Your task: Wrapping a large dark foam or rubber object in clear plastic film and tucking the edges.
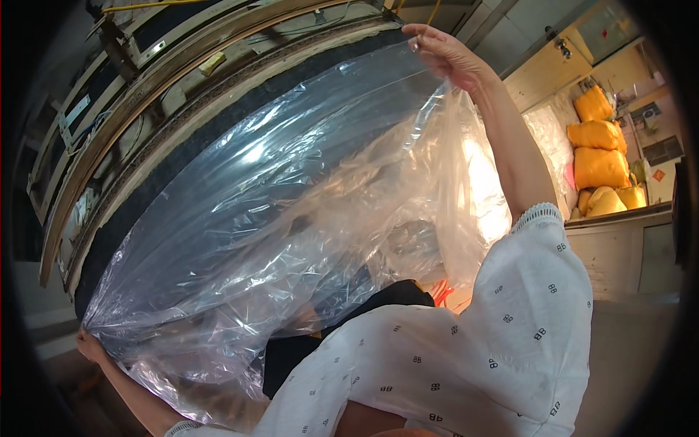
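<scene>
A large sheet of clear plastic film (pixel 262 189) is stretched between my two hands, with its edge pulled taut. My left hand (pixel 90 347), low at the left, pinches one gathered corner. The other corner is gripped by my right hand (pixel 450 58), raised at the upper right, some of its fingers pointing away from the film. Below that taut edge the plastic hangs in loose, wrinkled folds down toward my white patterned clothing. Beyond the film lies a dark surface (pixel 175 164), partly seen through it.
Along the far side run wooden rails (pixel 138 102) with a small yellow piece (pixel 212 64) on them. A yellow hose or cord (pixel 145 6) crosses the top. At the right, stuffed orange-yellow bags (pixel 600 167) are stacked beyond an opening, near a door with a knob (pixel 562 48).
</scene>
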